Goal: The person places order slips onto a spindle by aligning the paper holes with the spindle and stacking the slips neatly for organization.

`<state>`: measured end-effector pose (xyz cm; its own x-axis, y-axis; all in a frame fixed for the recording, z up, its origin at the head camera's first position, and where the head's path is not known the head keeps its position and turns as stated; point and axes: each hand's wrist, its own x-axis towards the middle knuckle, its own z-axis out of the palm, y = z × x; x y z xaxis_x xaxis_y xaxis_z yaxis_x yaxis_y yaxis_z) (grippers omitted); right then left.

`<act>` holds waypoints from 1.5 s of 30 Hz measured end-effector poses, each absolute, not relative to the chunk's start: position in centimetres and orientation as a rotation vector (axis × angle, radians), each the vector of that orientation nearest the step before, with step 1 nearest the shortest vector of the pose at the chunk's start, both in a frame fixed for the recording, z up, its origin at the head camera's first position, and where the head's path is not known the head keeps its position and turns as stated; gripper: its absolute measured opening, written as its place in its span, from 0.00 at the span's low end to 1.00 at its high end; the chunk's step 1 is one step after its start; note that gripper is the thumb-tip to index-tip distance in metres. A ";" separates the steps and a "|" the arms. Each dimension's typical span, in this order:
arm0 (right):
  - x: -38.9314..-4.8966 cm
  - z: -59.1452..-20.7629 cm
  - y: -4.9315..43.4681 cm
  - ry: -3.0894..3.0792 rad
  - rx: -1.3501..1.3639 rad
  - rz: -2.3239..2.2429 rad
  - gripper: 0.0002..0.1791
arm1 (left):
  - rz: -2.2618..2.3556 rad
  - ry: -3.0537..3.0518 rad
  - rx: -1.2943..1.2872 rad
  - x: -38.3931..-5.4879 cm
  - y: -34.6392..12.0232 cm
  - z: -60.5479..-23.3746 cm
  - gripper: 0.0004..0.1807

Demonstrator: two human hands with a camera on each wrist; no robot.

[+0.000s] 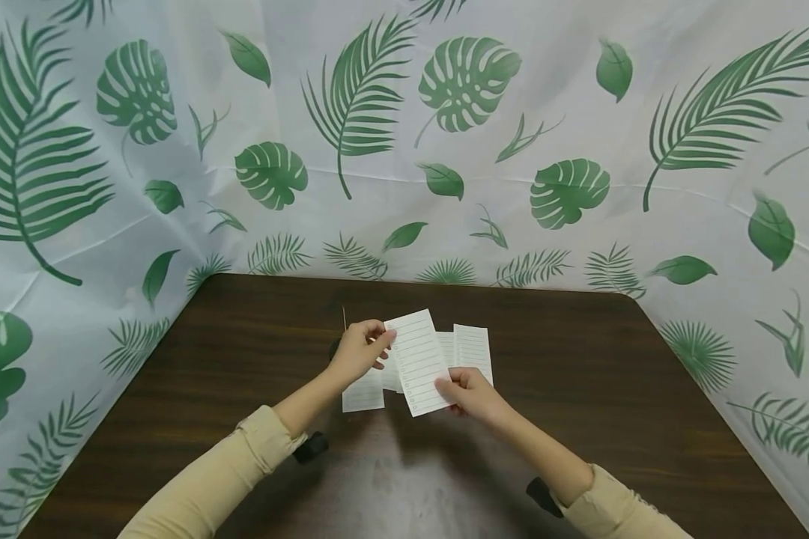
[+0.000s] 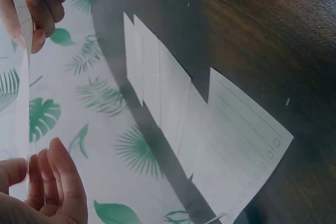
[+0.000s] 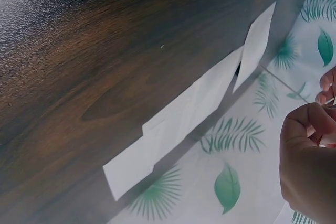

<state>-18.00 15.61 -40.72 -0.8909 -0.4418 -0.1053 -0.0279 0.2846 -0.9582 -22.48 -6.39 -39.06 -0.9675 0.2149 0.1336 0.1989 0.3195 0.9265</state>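
- A person's left hand pinched the upper left edge of a lined white sheet between thumb and fingers.
- The right hand gripped the same sheet near its lower right corner, thumb across the front and fingers behind.
- The sheet, tilted between the two hands, was held up off a dark wooden table, with ruled lines across its face and small printed marks toward its lower left.
- Below it, more lined sheets lay in an overlapping row on the tabletop, partly hidden from the head camera.
- Rolled cream sleeves covered the forearms; a white curtain printed with green leaves hung behind.
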 end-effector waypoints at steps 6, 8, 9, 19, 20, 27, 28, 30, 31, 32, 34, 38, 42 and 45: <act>-17.9 -40.8 15.1 2.194 -0.391 -1.651 0.17 | 1.756 2.632 0.370 -22.6 -6.6 -38.9 0.09; -17.8 -40.7 15.0 2.195 -0.367 -1.649 0.17 | 1.742 2.647 0.366 -22.8 -6.9 -38.9 0.09; -17.9 -40.7 14.9 2.197 -0.358 -1.642 0.16 | 1.731 2.654 0.361 -22.9 -7.0 -38.9 0.09; -19.7 -38.7 12.8 2.260 -0.451 -1.605 0.13 | 1.617 2.775 0.370 -25.0 -9.1 -36.6 0.11; -19.8 -38.5 12.6 2.250 -0.448 -1.613 0.13 | 1.590 2.788 0.381 -25.2 -9.2 -36.4 0.12; -20.3 -38.2 11.0 2.187 -0.430 -1.677 0.15 | 1.330 2.946 0.460 -26.5 -10.5 -35.5 0.13; -20.5 -38.2 10.8 2.181 -0.425 -1.689 0.15 | 1.306 2.963 0.458 -26.7 -10.8 -35.4 0.13; -20.7 -38.2 10.1 2.180 -0.410 -1.701 0.15 | 1.286 2.971 0.450 -27.0 -11.4 -35.4 0.13; -20.8 -38.2 9.8 2.179 -0.403 -1.707 0.14 | 1.290 2.963 0.445 -27.2 -11.7 -35.3 0.14; -20.9 -38.2 9.5 2.180 -0.398 -1.710 0.14 | 1.296 2.951 0.443 -27.3 -11.9 -35.3 0.15; -21.2 -38.2 8.9 2.173 -0.386 -1.727 0.13 | 1.325 2.913 0.428 -27.6 -12.3 -35.3 0.16; -21.7 -38.4 7.9 2.158 -0.349 -1.767 0.11 | 1.356 2.880 0.420 -28.0 -12.9 -35.3 0.18; -22.0 -38.6 7.2 2.150 -0.304 -1.798 0.11 | 1.347 2.892 0.380 -28.2 -13.1 -35.3 0.15; -22.3 -39.0 6.7 2.141 -0.284 -1.807 0.10 | 1.316 2.923 0.329 -28.2 -13.2 -35.6 0.13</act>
<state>-22.25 6.70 -39.03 -0.9275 -0.3548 -0.1172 0.0558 0.1786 -0.9823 -28.18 -13.23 -35.59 -0.9758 0.1521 0.1569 0.2183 0.6462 0.7313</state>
